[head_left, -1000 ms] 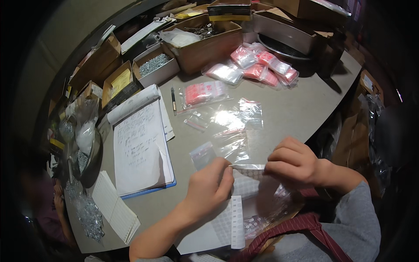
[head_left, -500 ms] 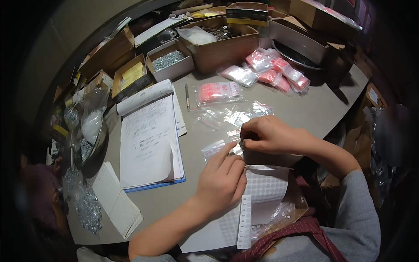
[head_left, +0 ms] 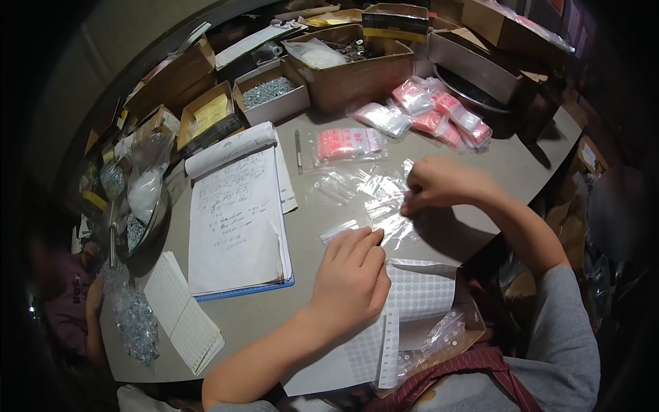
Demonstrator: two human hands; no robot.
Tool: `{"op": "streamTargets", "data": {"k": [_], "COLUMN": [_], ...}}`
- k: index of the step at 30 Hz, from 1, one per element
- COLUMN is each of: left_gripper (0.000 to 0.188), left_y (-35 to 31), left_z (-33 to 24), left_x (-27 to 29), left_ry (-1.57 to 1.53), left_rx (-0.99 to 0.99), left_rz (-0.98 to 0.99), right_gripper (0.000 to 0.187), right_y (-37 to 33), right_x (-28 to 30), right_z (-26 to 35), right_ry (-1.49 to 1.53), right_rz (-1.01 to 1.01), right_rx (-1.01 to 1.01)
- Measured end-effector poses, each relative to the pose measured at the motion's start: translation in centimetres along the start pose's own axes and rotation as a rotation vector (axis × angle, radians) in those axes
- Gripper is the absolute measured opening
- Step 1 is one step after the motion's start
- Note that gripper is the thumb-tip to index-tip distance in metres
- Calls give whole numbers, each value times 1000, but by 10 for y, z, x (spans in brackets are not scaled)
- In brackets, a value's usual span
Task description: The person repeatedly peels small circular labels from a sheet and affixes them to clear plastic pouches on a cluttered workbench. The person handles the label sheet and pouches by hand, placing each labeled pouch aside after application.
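My right hand [head_left: 439, 184] is closed in a pinch at the right edge of a small clear zip bag [head_left: 395, 228] lying on the table. My left hand [head_left: 351, 271] rests nearer to me, its fingers bent and pressed together, fingertips at the bag's near left edge. What lies under those fingers is hidden. Beside it on the left is another flat clear bag [head_left: 338, 232]. Below the left hand lies a white sheet of round grey stickers [head_left: 420, 292], with a narrow label strip [head_left: 389, 347] across it. More clear zip bags [head_left: 333, 187] lie beyond my hands.
An open notebook [head_left: 237, 226] lies on a blue clipboard to the left, a pen [head_left: 298, 152] beyond it. Packs of red-printed bags [head_left: 349, 144] lie farther back. Boxes of small metal parts [head_left: 269, 93] line the far edge. A person's sleeve [head_left: 68, 295] shows at far left.
My right hand has moved away to the right and farther from me, apart from the left. The left index finger, stretched out before, is now drawn back and bent.
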State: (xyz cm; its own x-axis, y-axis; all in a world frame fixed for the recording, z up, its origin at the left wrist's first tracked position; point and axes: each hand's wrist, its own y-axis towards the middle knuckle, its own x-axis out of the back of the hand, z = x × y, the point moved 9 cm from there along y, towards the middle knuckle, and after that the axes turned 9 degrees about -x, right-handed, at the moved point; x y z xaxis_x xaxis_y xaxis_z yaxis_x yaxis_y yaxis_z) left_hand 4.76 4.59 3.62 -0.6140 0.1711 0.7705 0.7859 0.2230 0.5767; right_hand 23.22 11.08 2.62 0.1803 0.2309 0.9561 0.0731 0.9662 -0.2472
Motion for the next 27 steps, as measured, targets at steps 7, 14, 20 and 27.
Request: {"op": "streamTargets", "data": {"k": [7, 14, 20, 27], "left_gripper": [30, 25, 18, 22], "left_y": [-2, -2, 2, -2], "left_z": [2, 2, 4, 15], "left_x": [-2, -3, 5, 22], "left_ry": [-4, 1, -62, -97], "left_rx": [-5, -8, 11, 83], "left_rz": [-29, -22, -40, -186], "right_gripper": [25, 20, 28, 36], "right_y": [-20, -43, -42, -109], "right_x": [-5, -15, 7, -2], "right_z": [38, 72, 46, 5], "right_ry": [540, 91, -32, 539], "right_rz": [32, -465, -606, -147], "right_rx": [328, 486, 266, 392]}}
